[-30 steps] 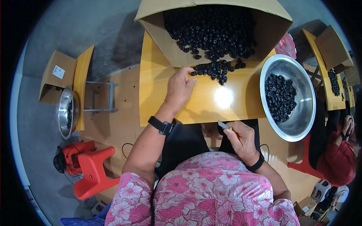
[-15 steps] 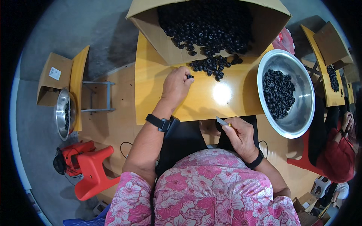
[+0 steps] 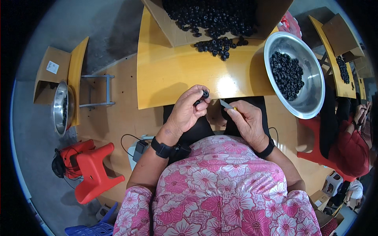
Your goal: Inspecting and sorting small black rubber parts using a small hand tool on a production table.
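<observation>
Between the thumb and fingers of my left hand [image 3: 189, 109] is a small black ring-shaped part [image 3: 205, 94], with more black showing lower in the fingers. My right hand [image 3: 249, 121] is closed around a utility knife [image 3: 226, 104], its blade pointing up and left toward the left hand. Both hands are near the front edge of the yellow table [image 3: 169, 74], a short gap apart. Across the table lies a small heap of similar black parts [image 3: 215, 48], spilling from a cardboard box [image 3: 271, 15] full of them.
A steel bowl [image 3: 315, 90] partly filled with black parts stands at the table's right end. To the left are a red stool [image 3: 96, 173] and another table with a bowl [image 3: 59, 114]. A person in red [image 3: 350, 151] sits at the far right.
My left hand has come back from beside the heap toward my body, carrying the black part, and has turned palm inward near the knife. My right hand still grips the knife, slightly higher.
</observation>
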Available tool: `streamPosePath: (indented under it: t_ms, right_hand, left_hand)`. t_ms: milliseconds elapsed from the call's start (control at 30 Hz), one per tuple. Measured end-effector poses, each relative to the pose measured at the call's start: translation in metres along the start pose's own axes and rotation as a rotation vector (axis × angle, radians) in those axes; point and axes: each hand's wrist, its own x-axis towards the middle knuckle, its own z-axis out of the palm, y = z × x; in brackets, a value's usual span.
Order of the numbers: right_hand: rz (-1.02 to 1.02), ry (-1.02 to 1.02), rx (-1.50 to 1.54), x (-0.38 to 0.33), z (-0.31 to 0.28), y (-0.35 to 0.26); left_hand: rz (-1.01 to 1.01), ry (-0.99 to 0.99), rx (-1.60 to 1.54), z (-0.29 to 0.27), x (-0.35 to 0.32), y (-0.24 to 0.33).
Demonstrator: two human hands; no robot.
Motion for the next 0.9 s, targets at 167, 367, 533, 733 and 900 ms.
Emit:
streamPosePath:
  t_ms: [167,367,533,733,900]
  right_hand:
    - [0.002,-0.032,-0.068,-0.004,0.003,-0.005]
    - [-0.107,-0.083,-0.14,-0.006,0.006,-0.012]
    - [-0.153,-0.085,-0.206,-0.007,0.007,-0.014]
    - [-0.162,-0.071,-0.207,-0.006,0.006,-0.011]
    - [-0.159,-0.075,-0.196,-0.005,0.005,-0.011]
  left_hand:
    - [-0.02,-0.023,-0.098,0.013,-0.02,-0.007]
    - [0.015,-0.082,-0.117,0.011,-0.029,-0.008]
    - [-0.005,-0.08,-0.147,0.009,-0.029,-0.011]
    - [-0.011,-0.104,-0.211,0.007,-0.026,-0.015]
    - [-0.016,-0.116,-0.19,0.006,-0.025,-0.019]
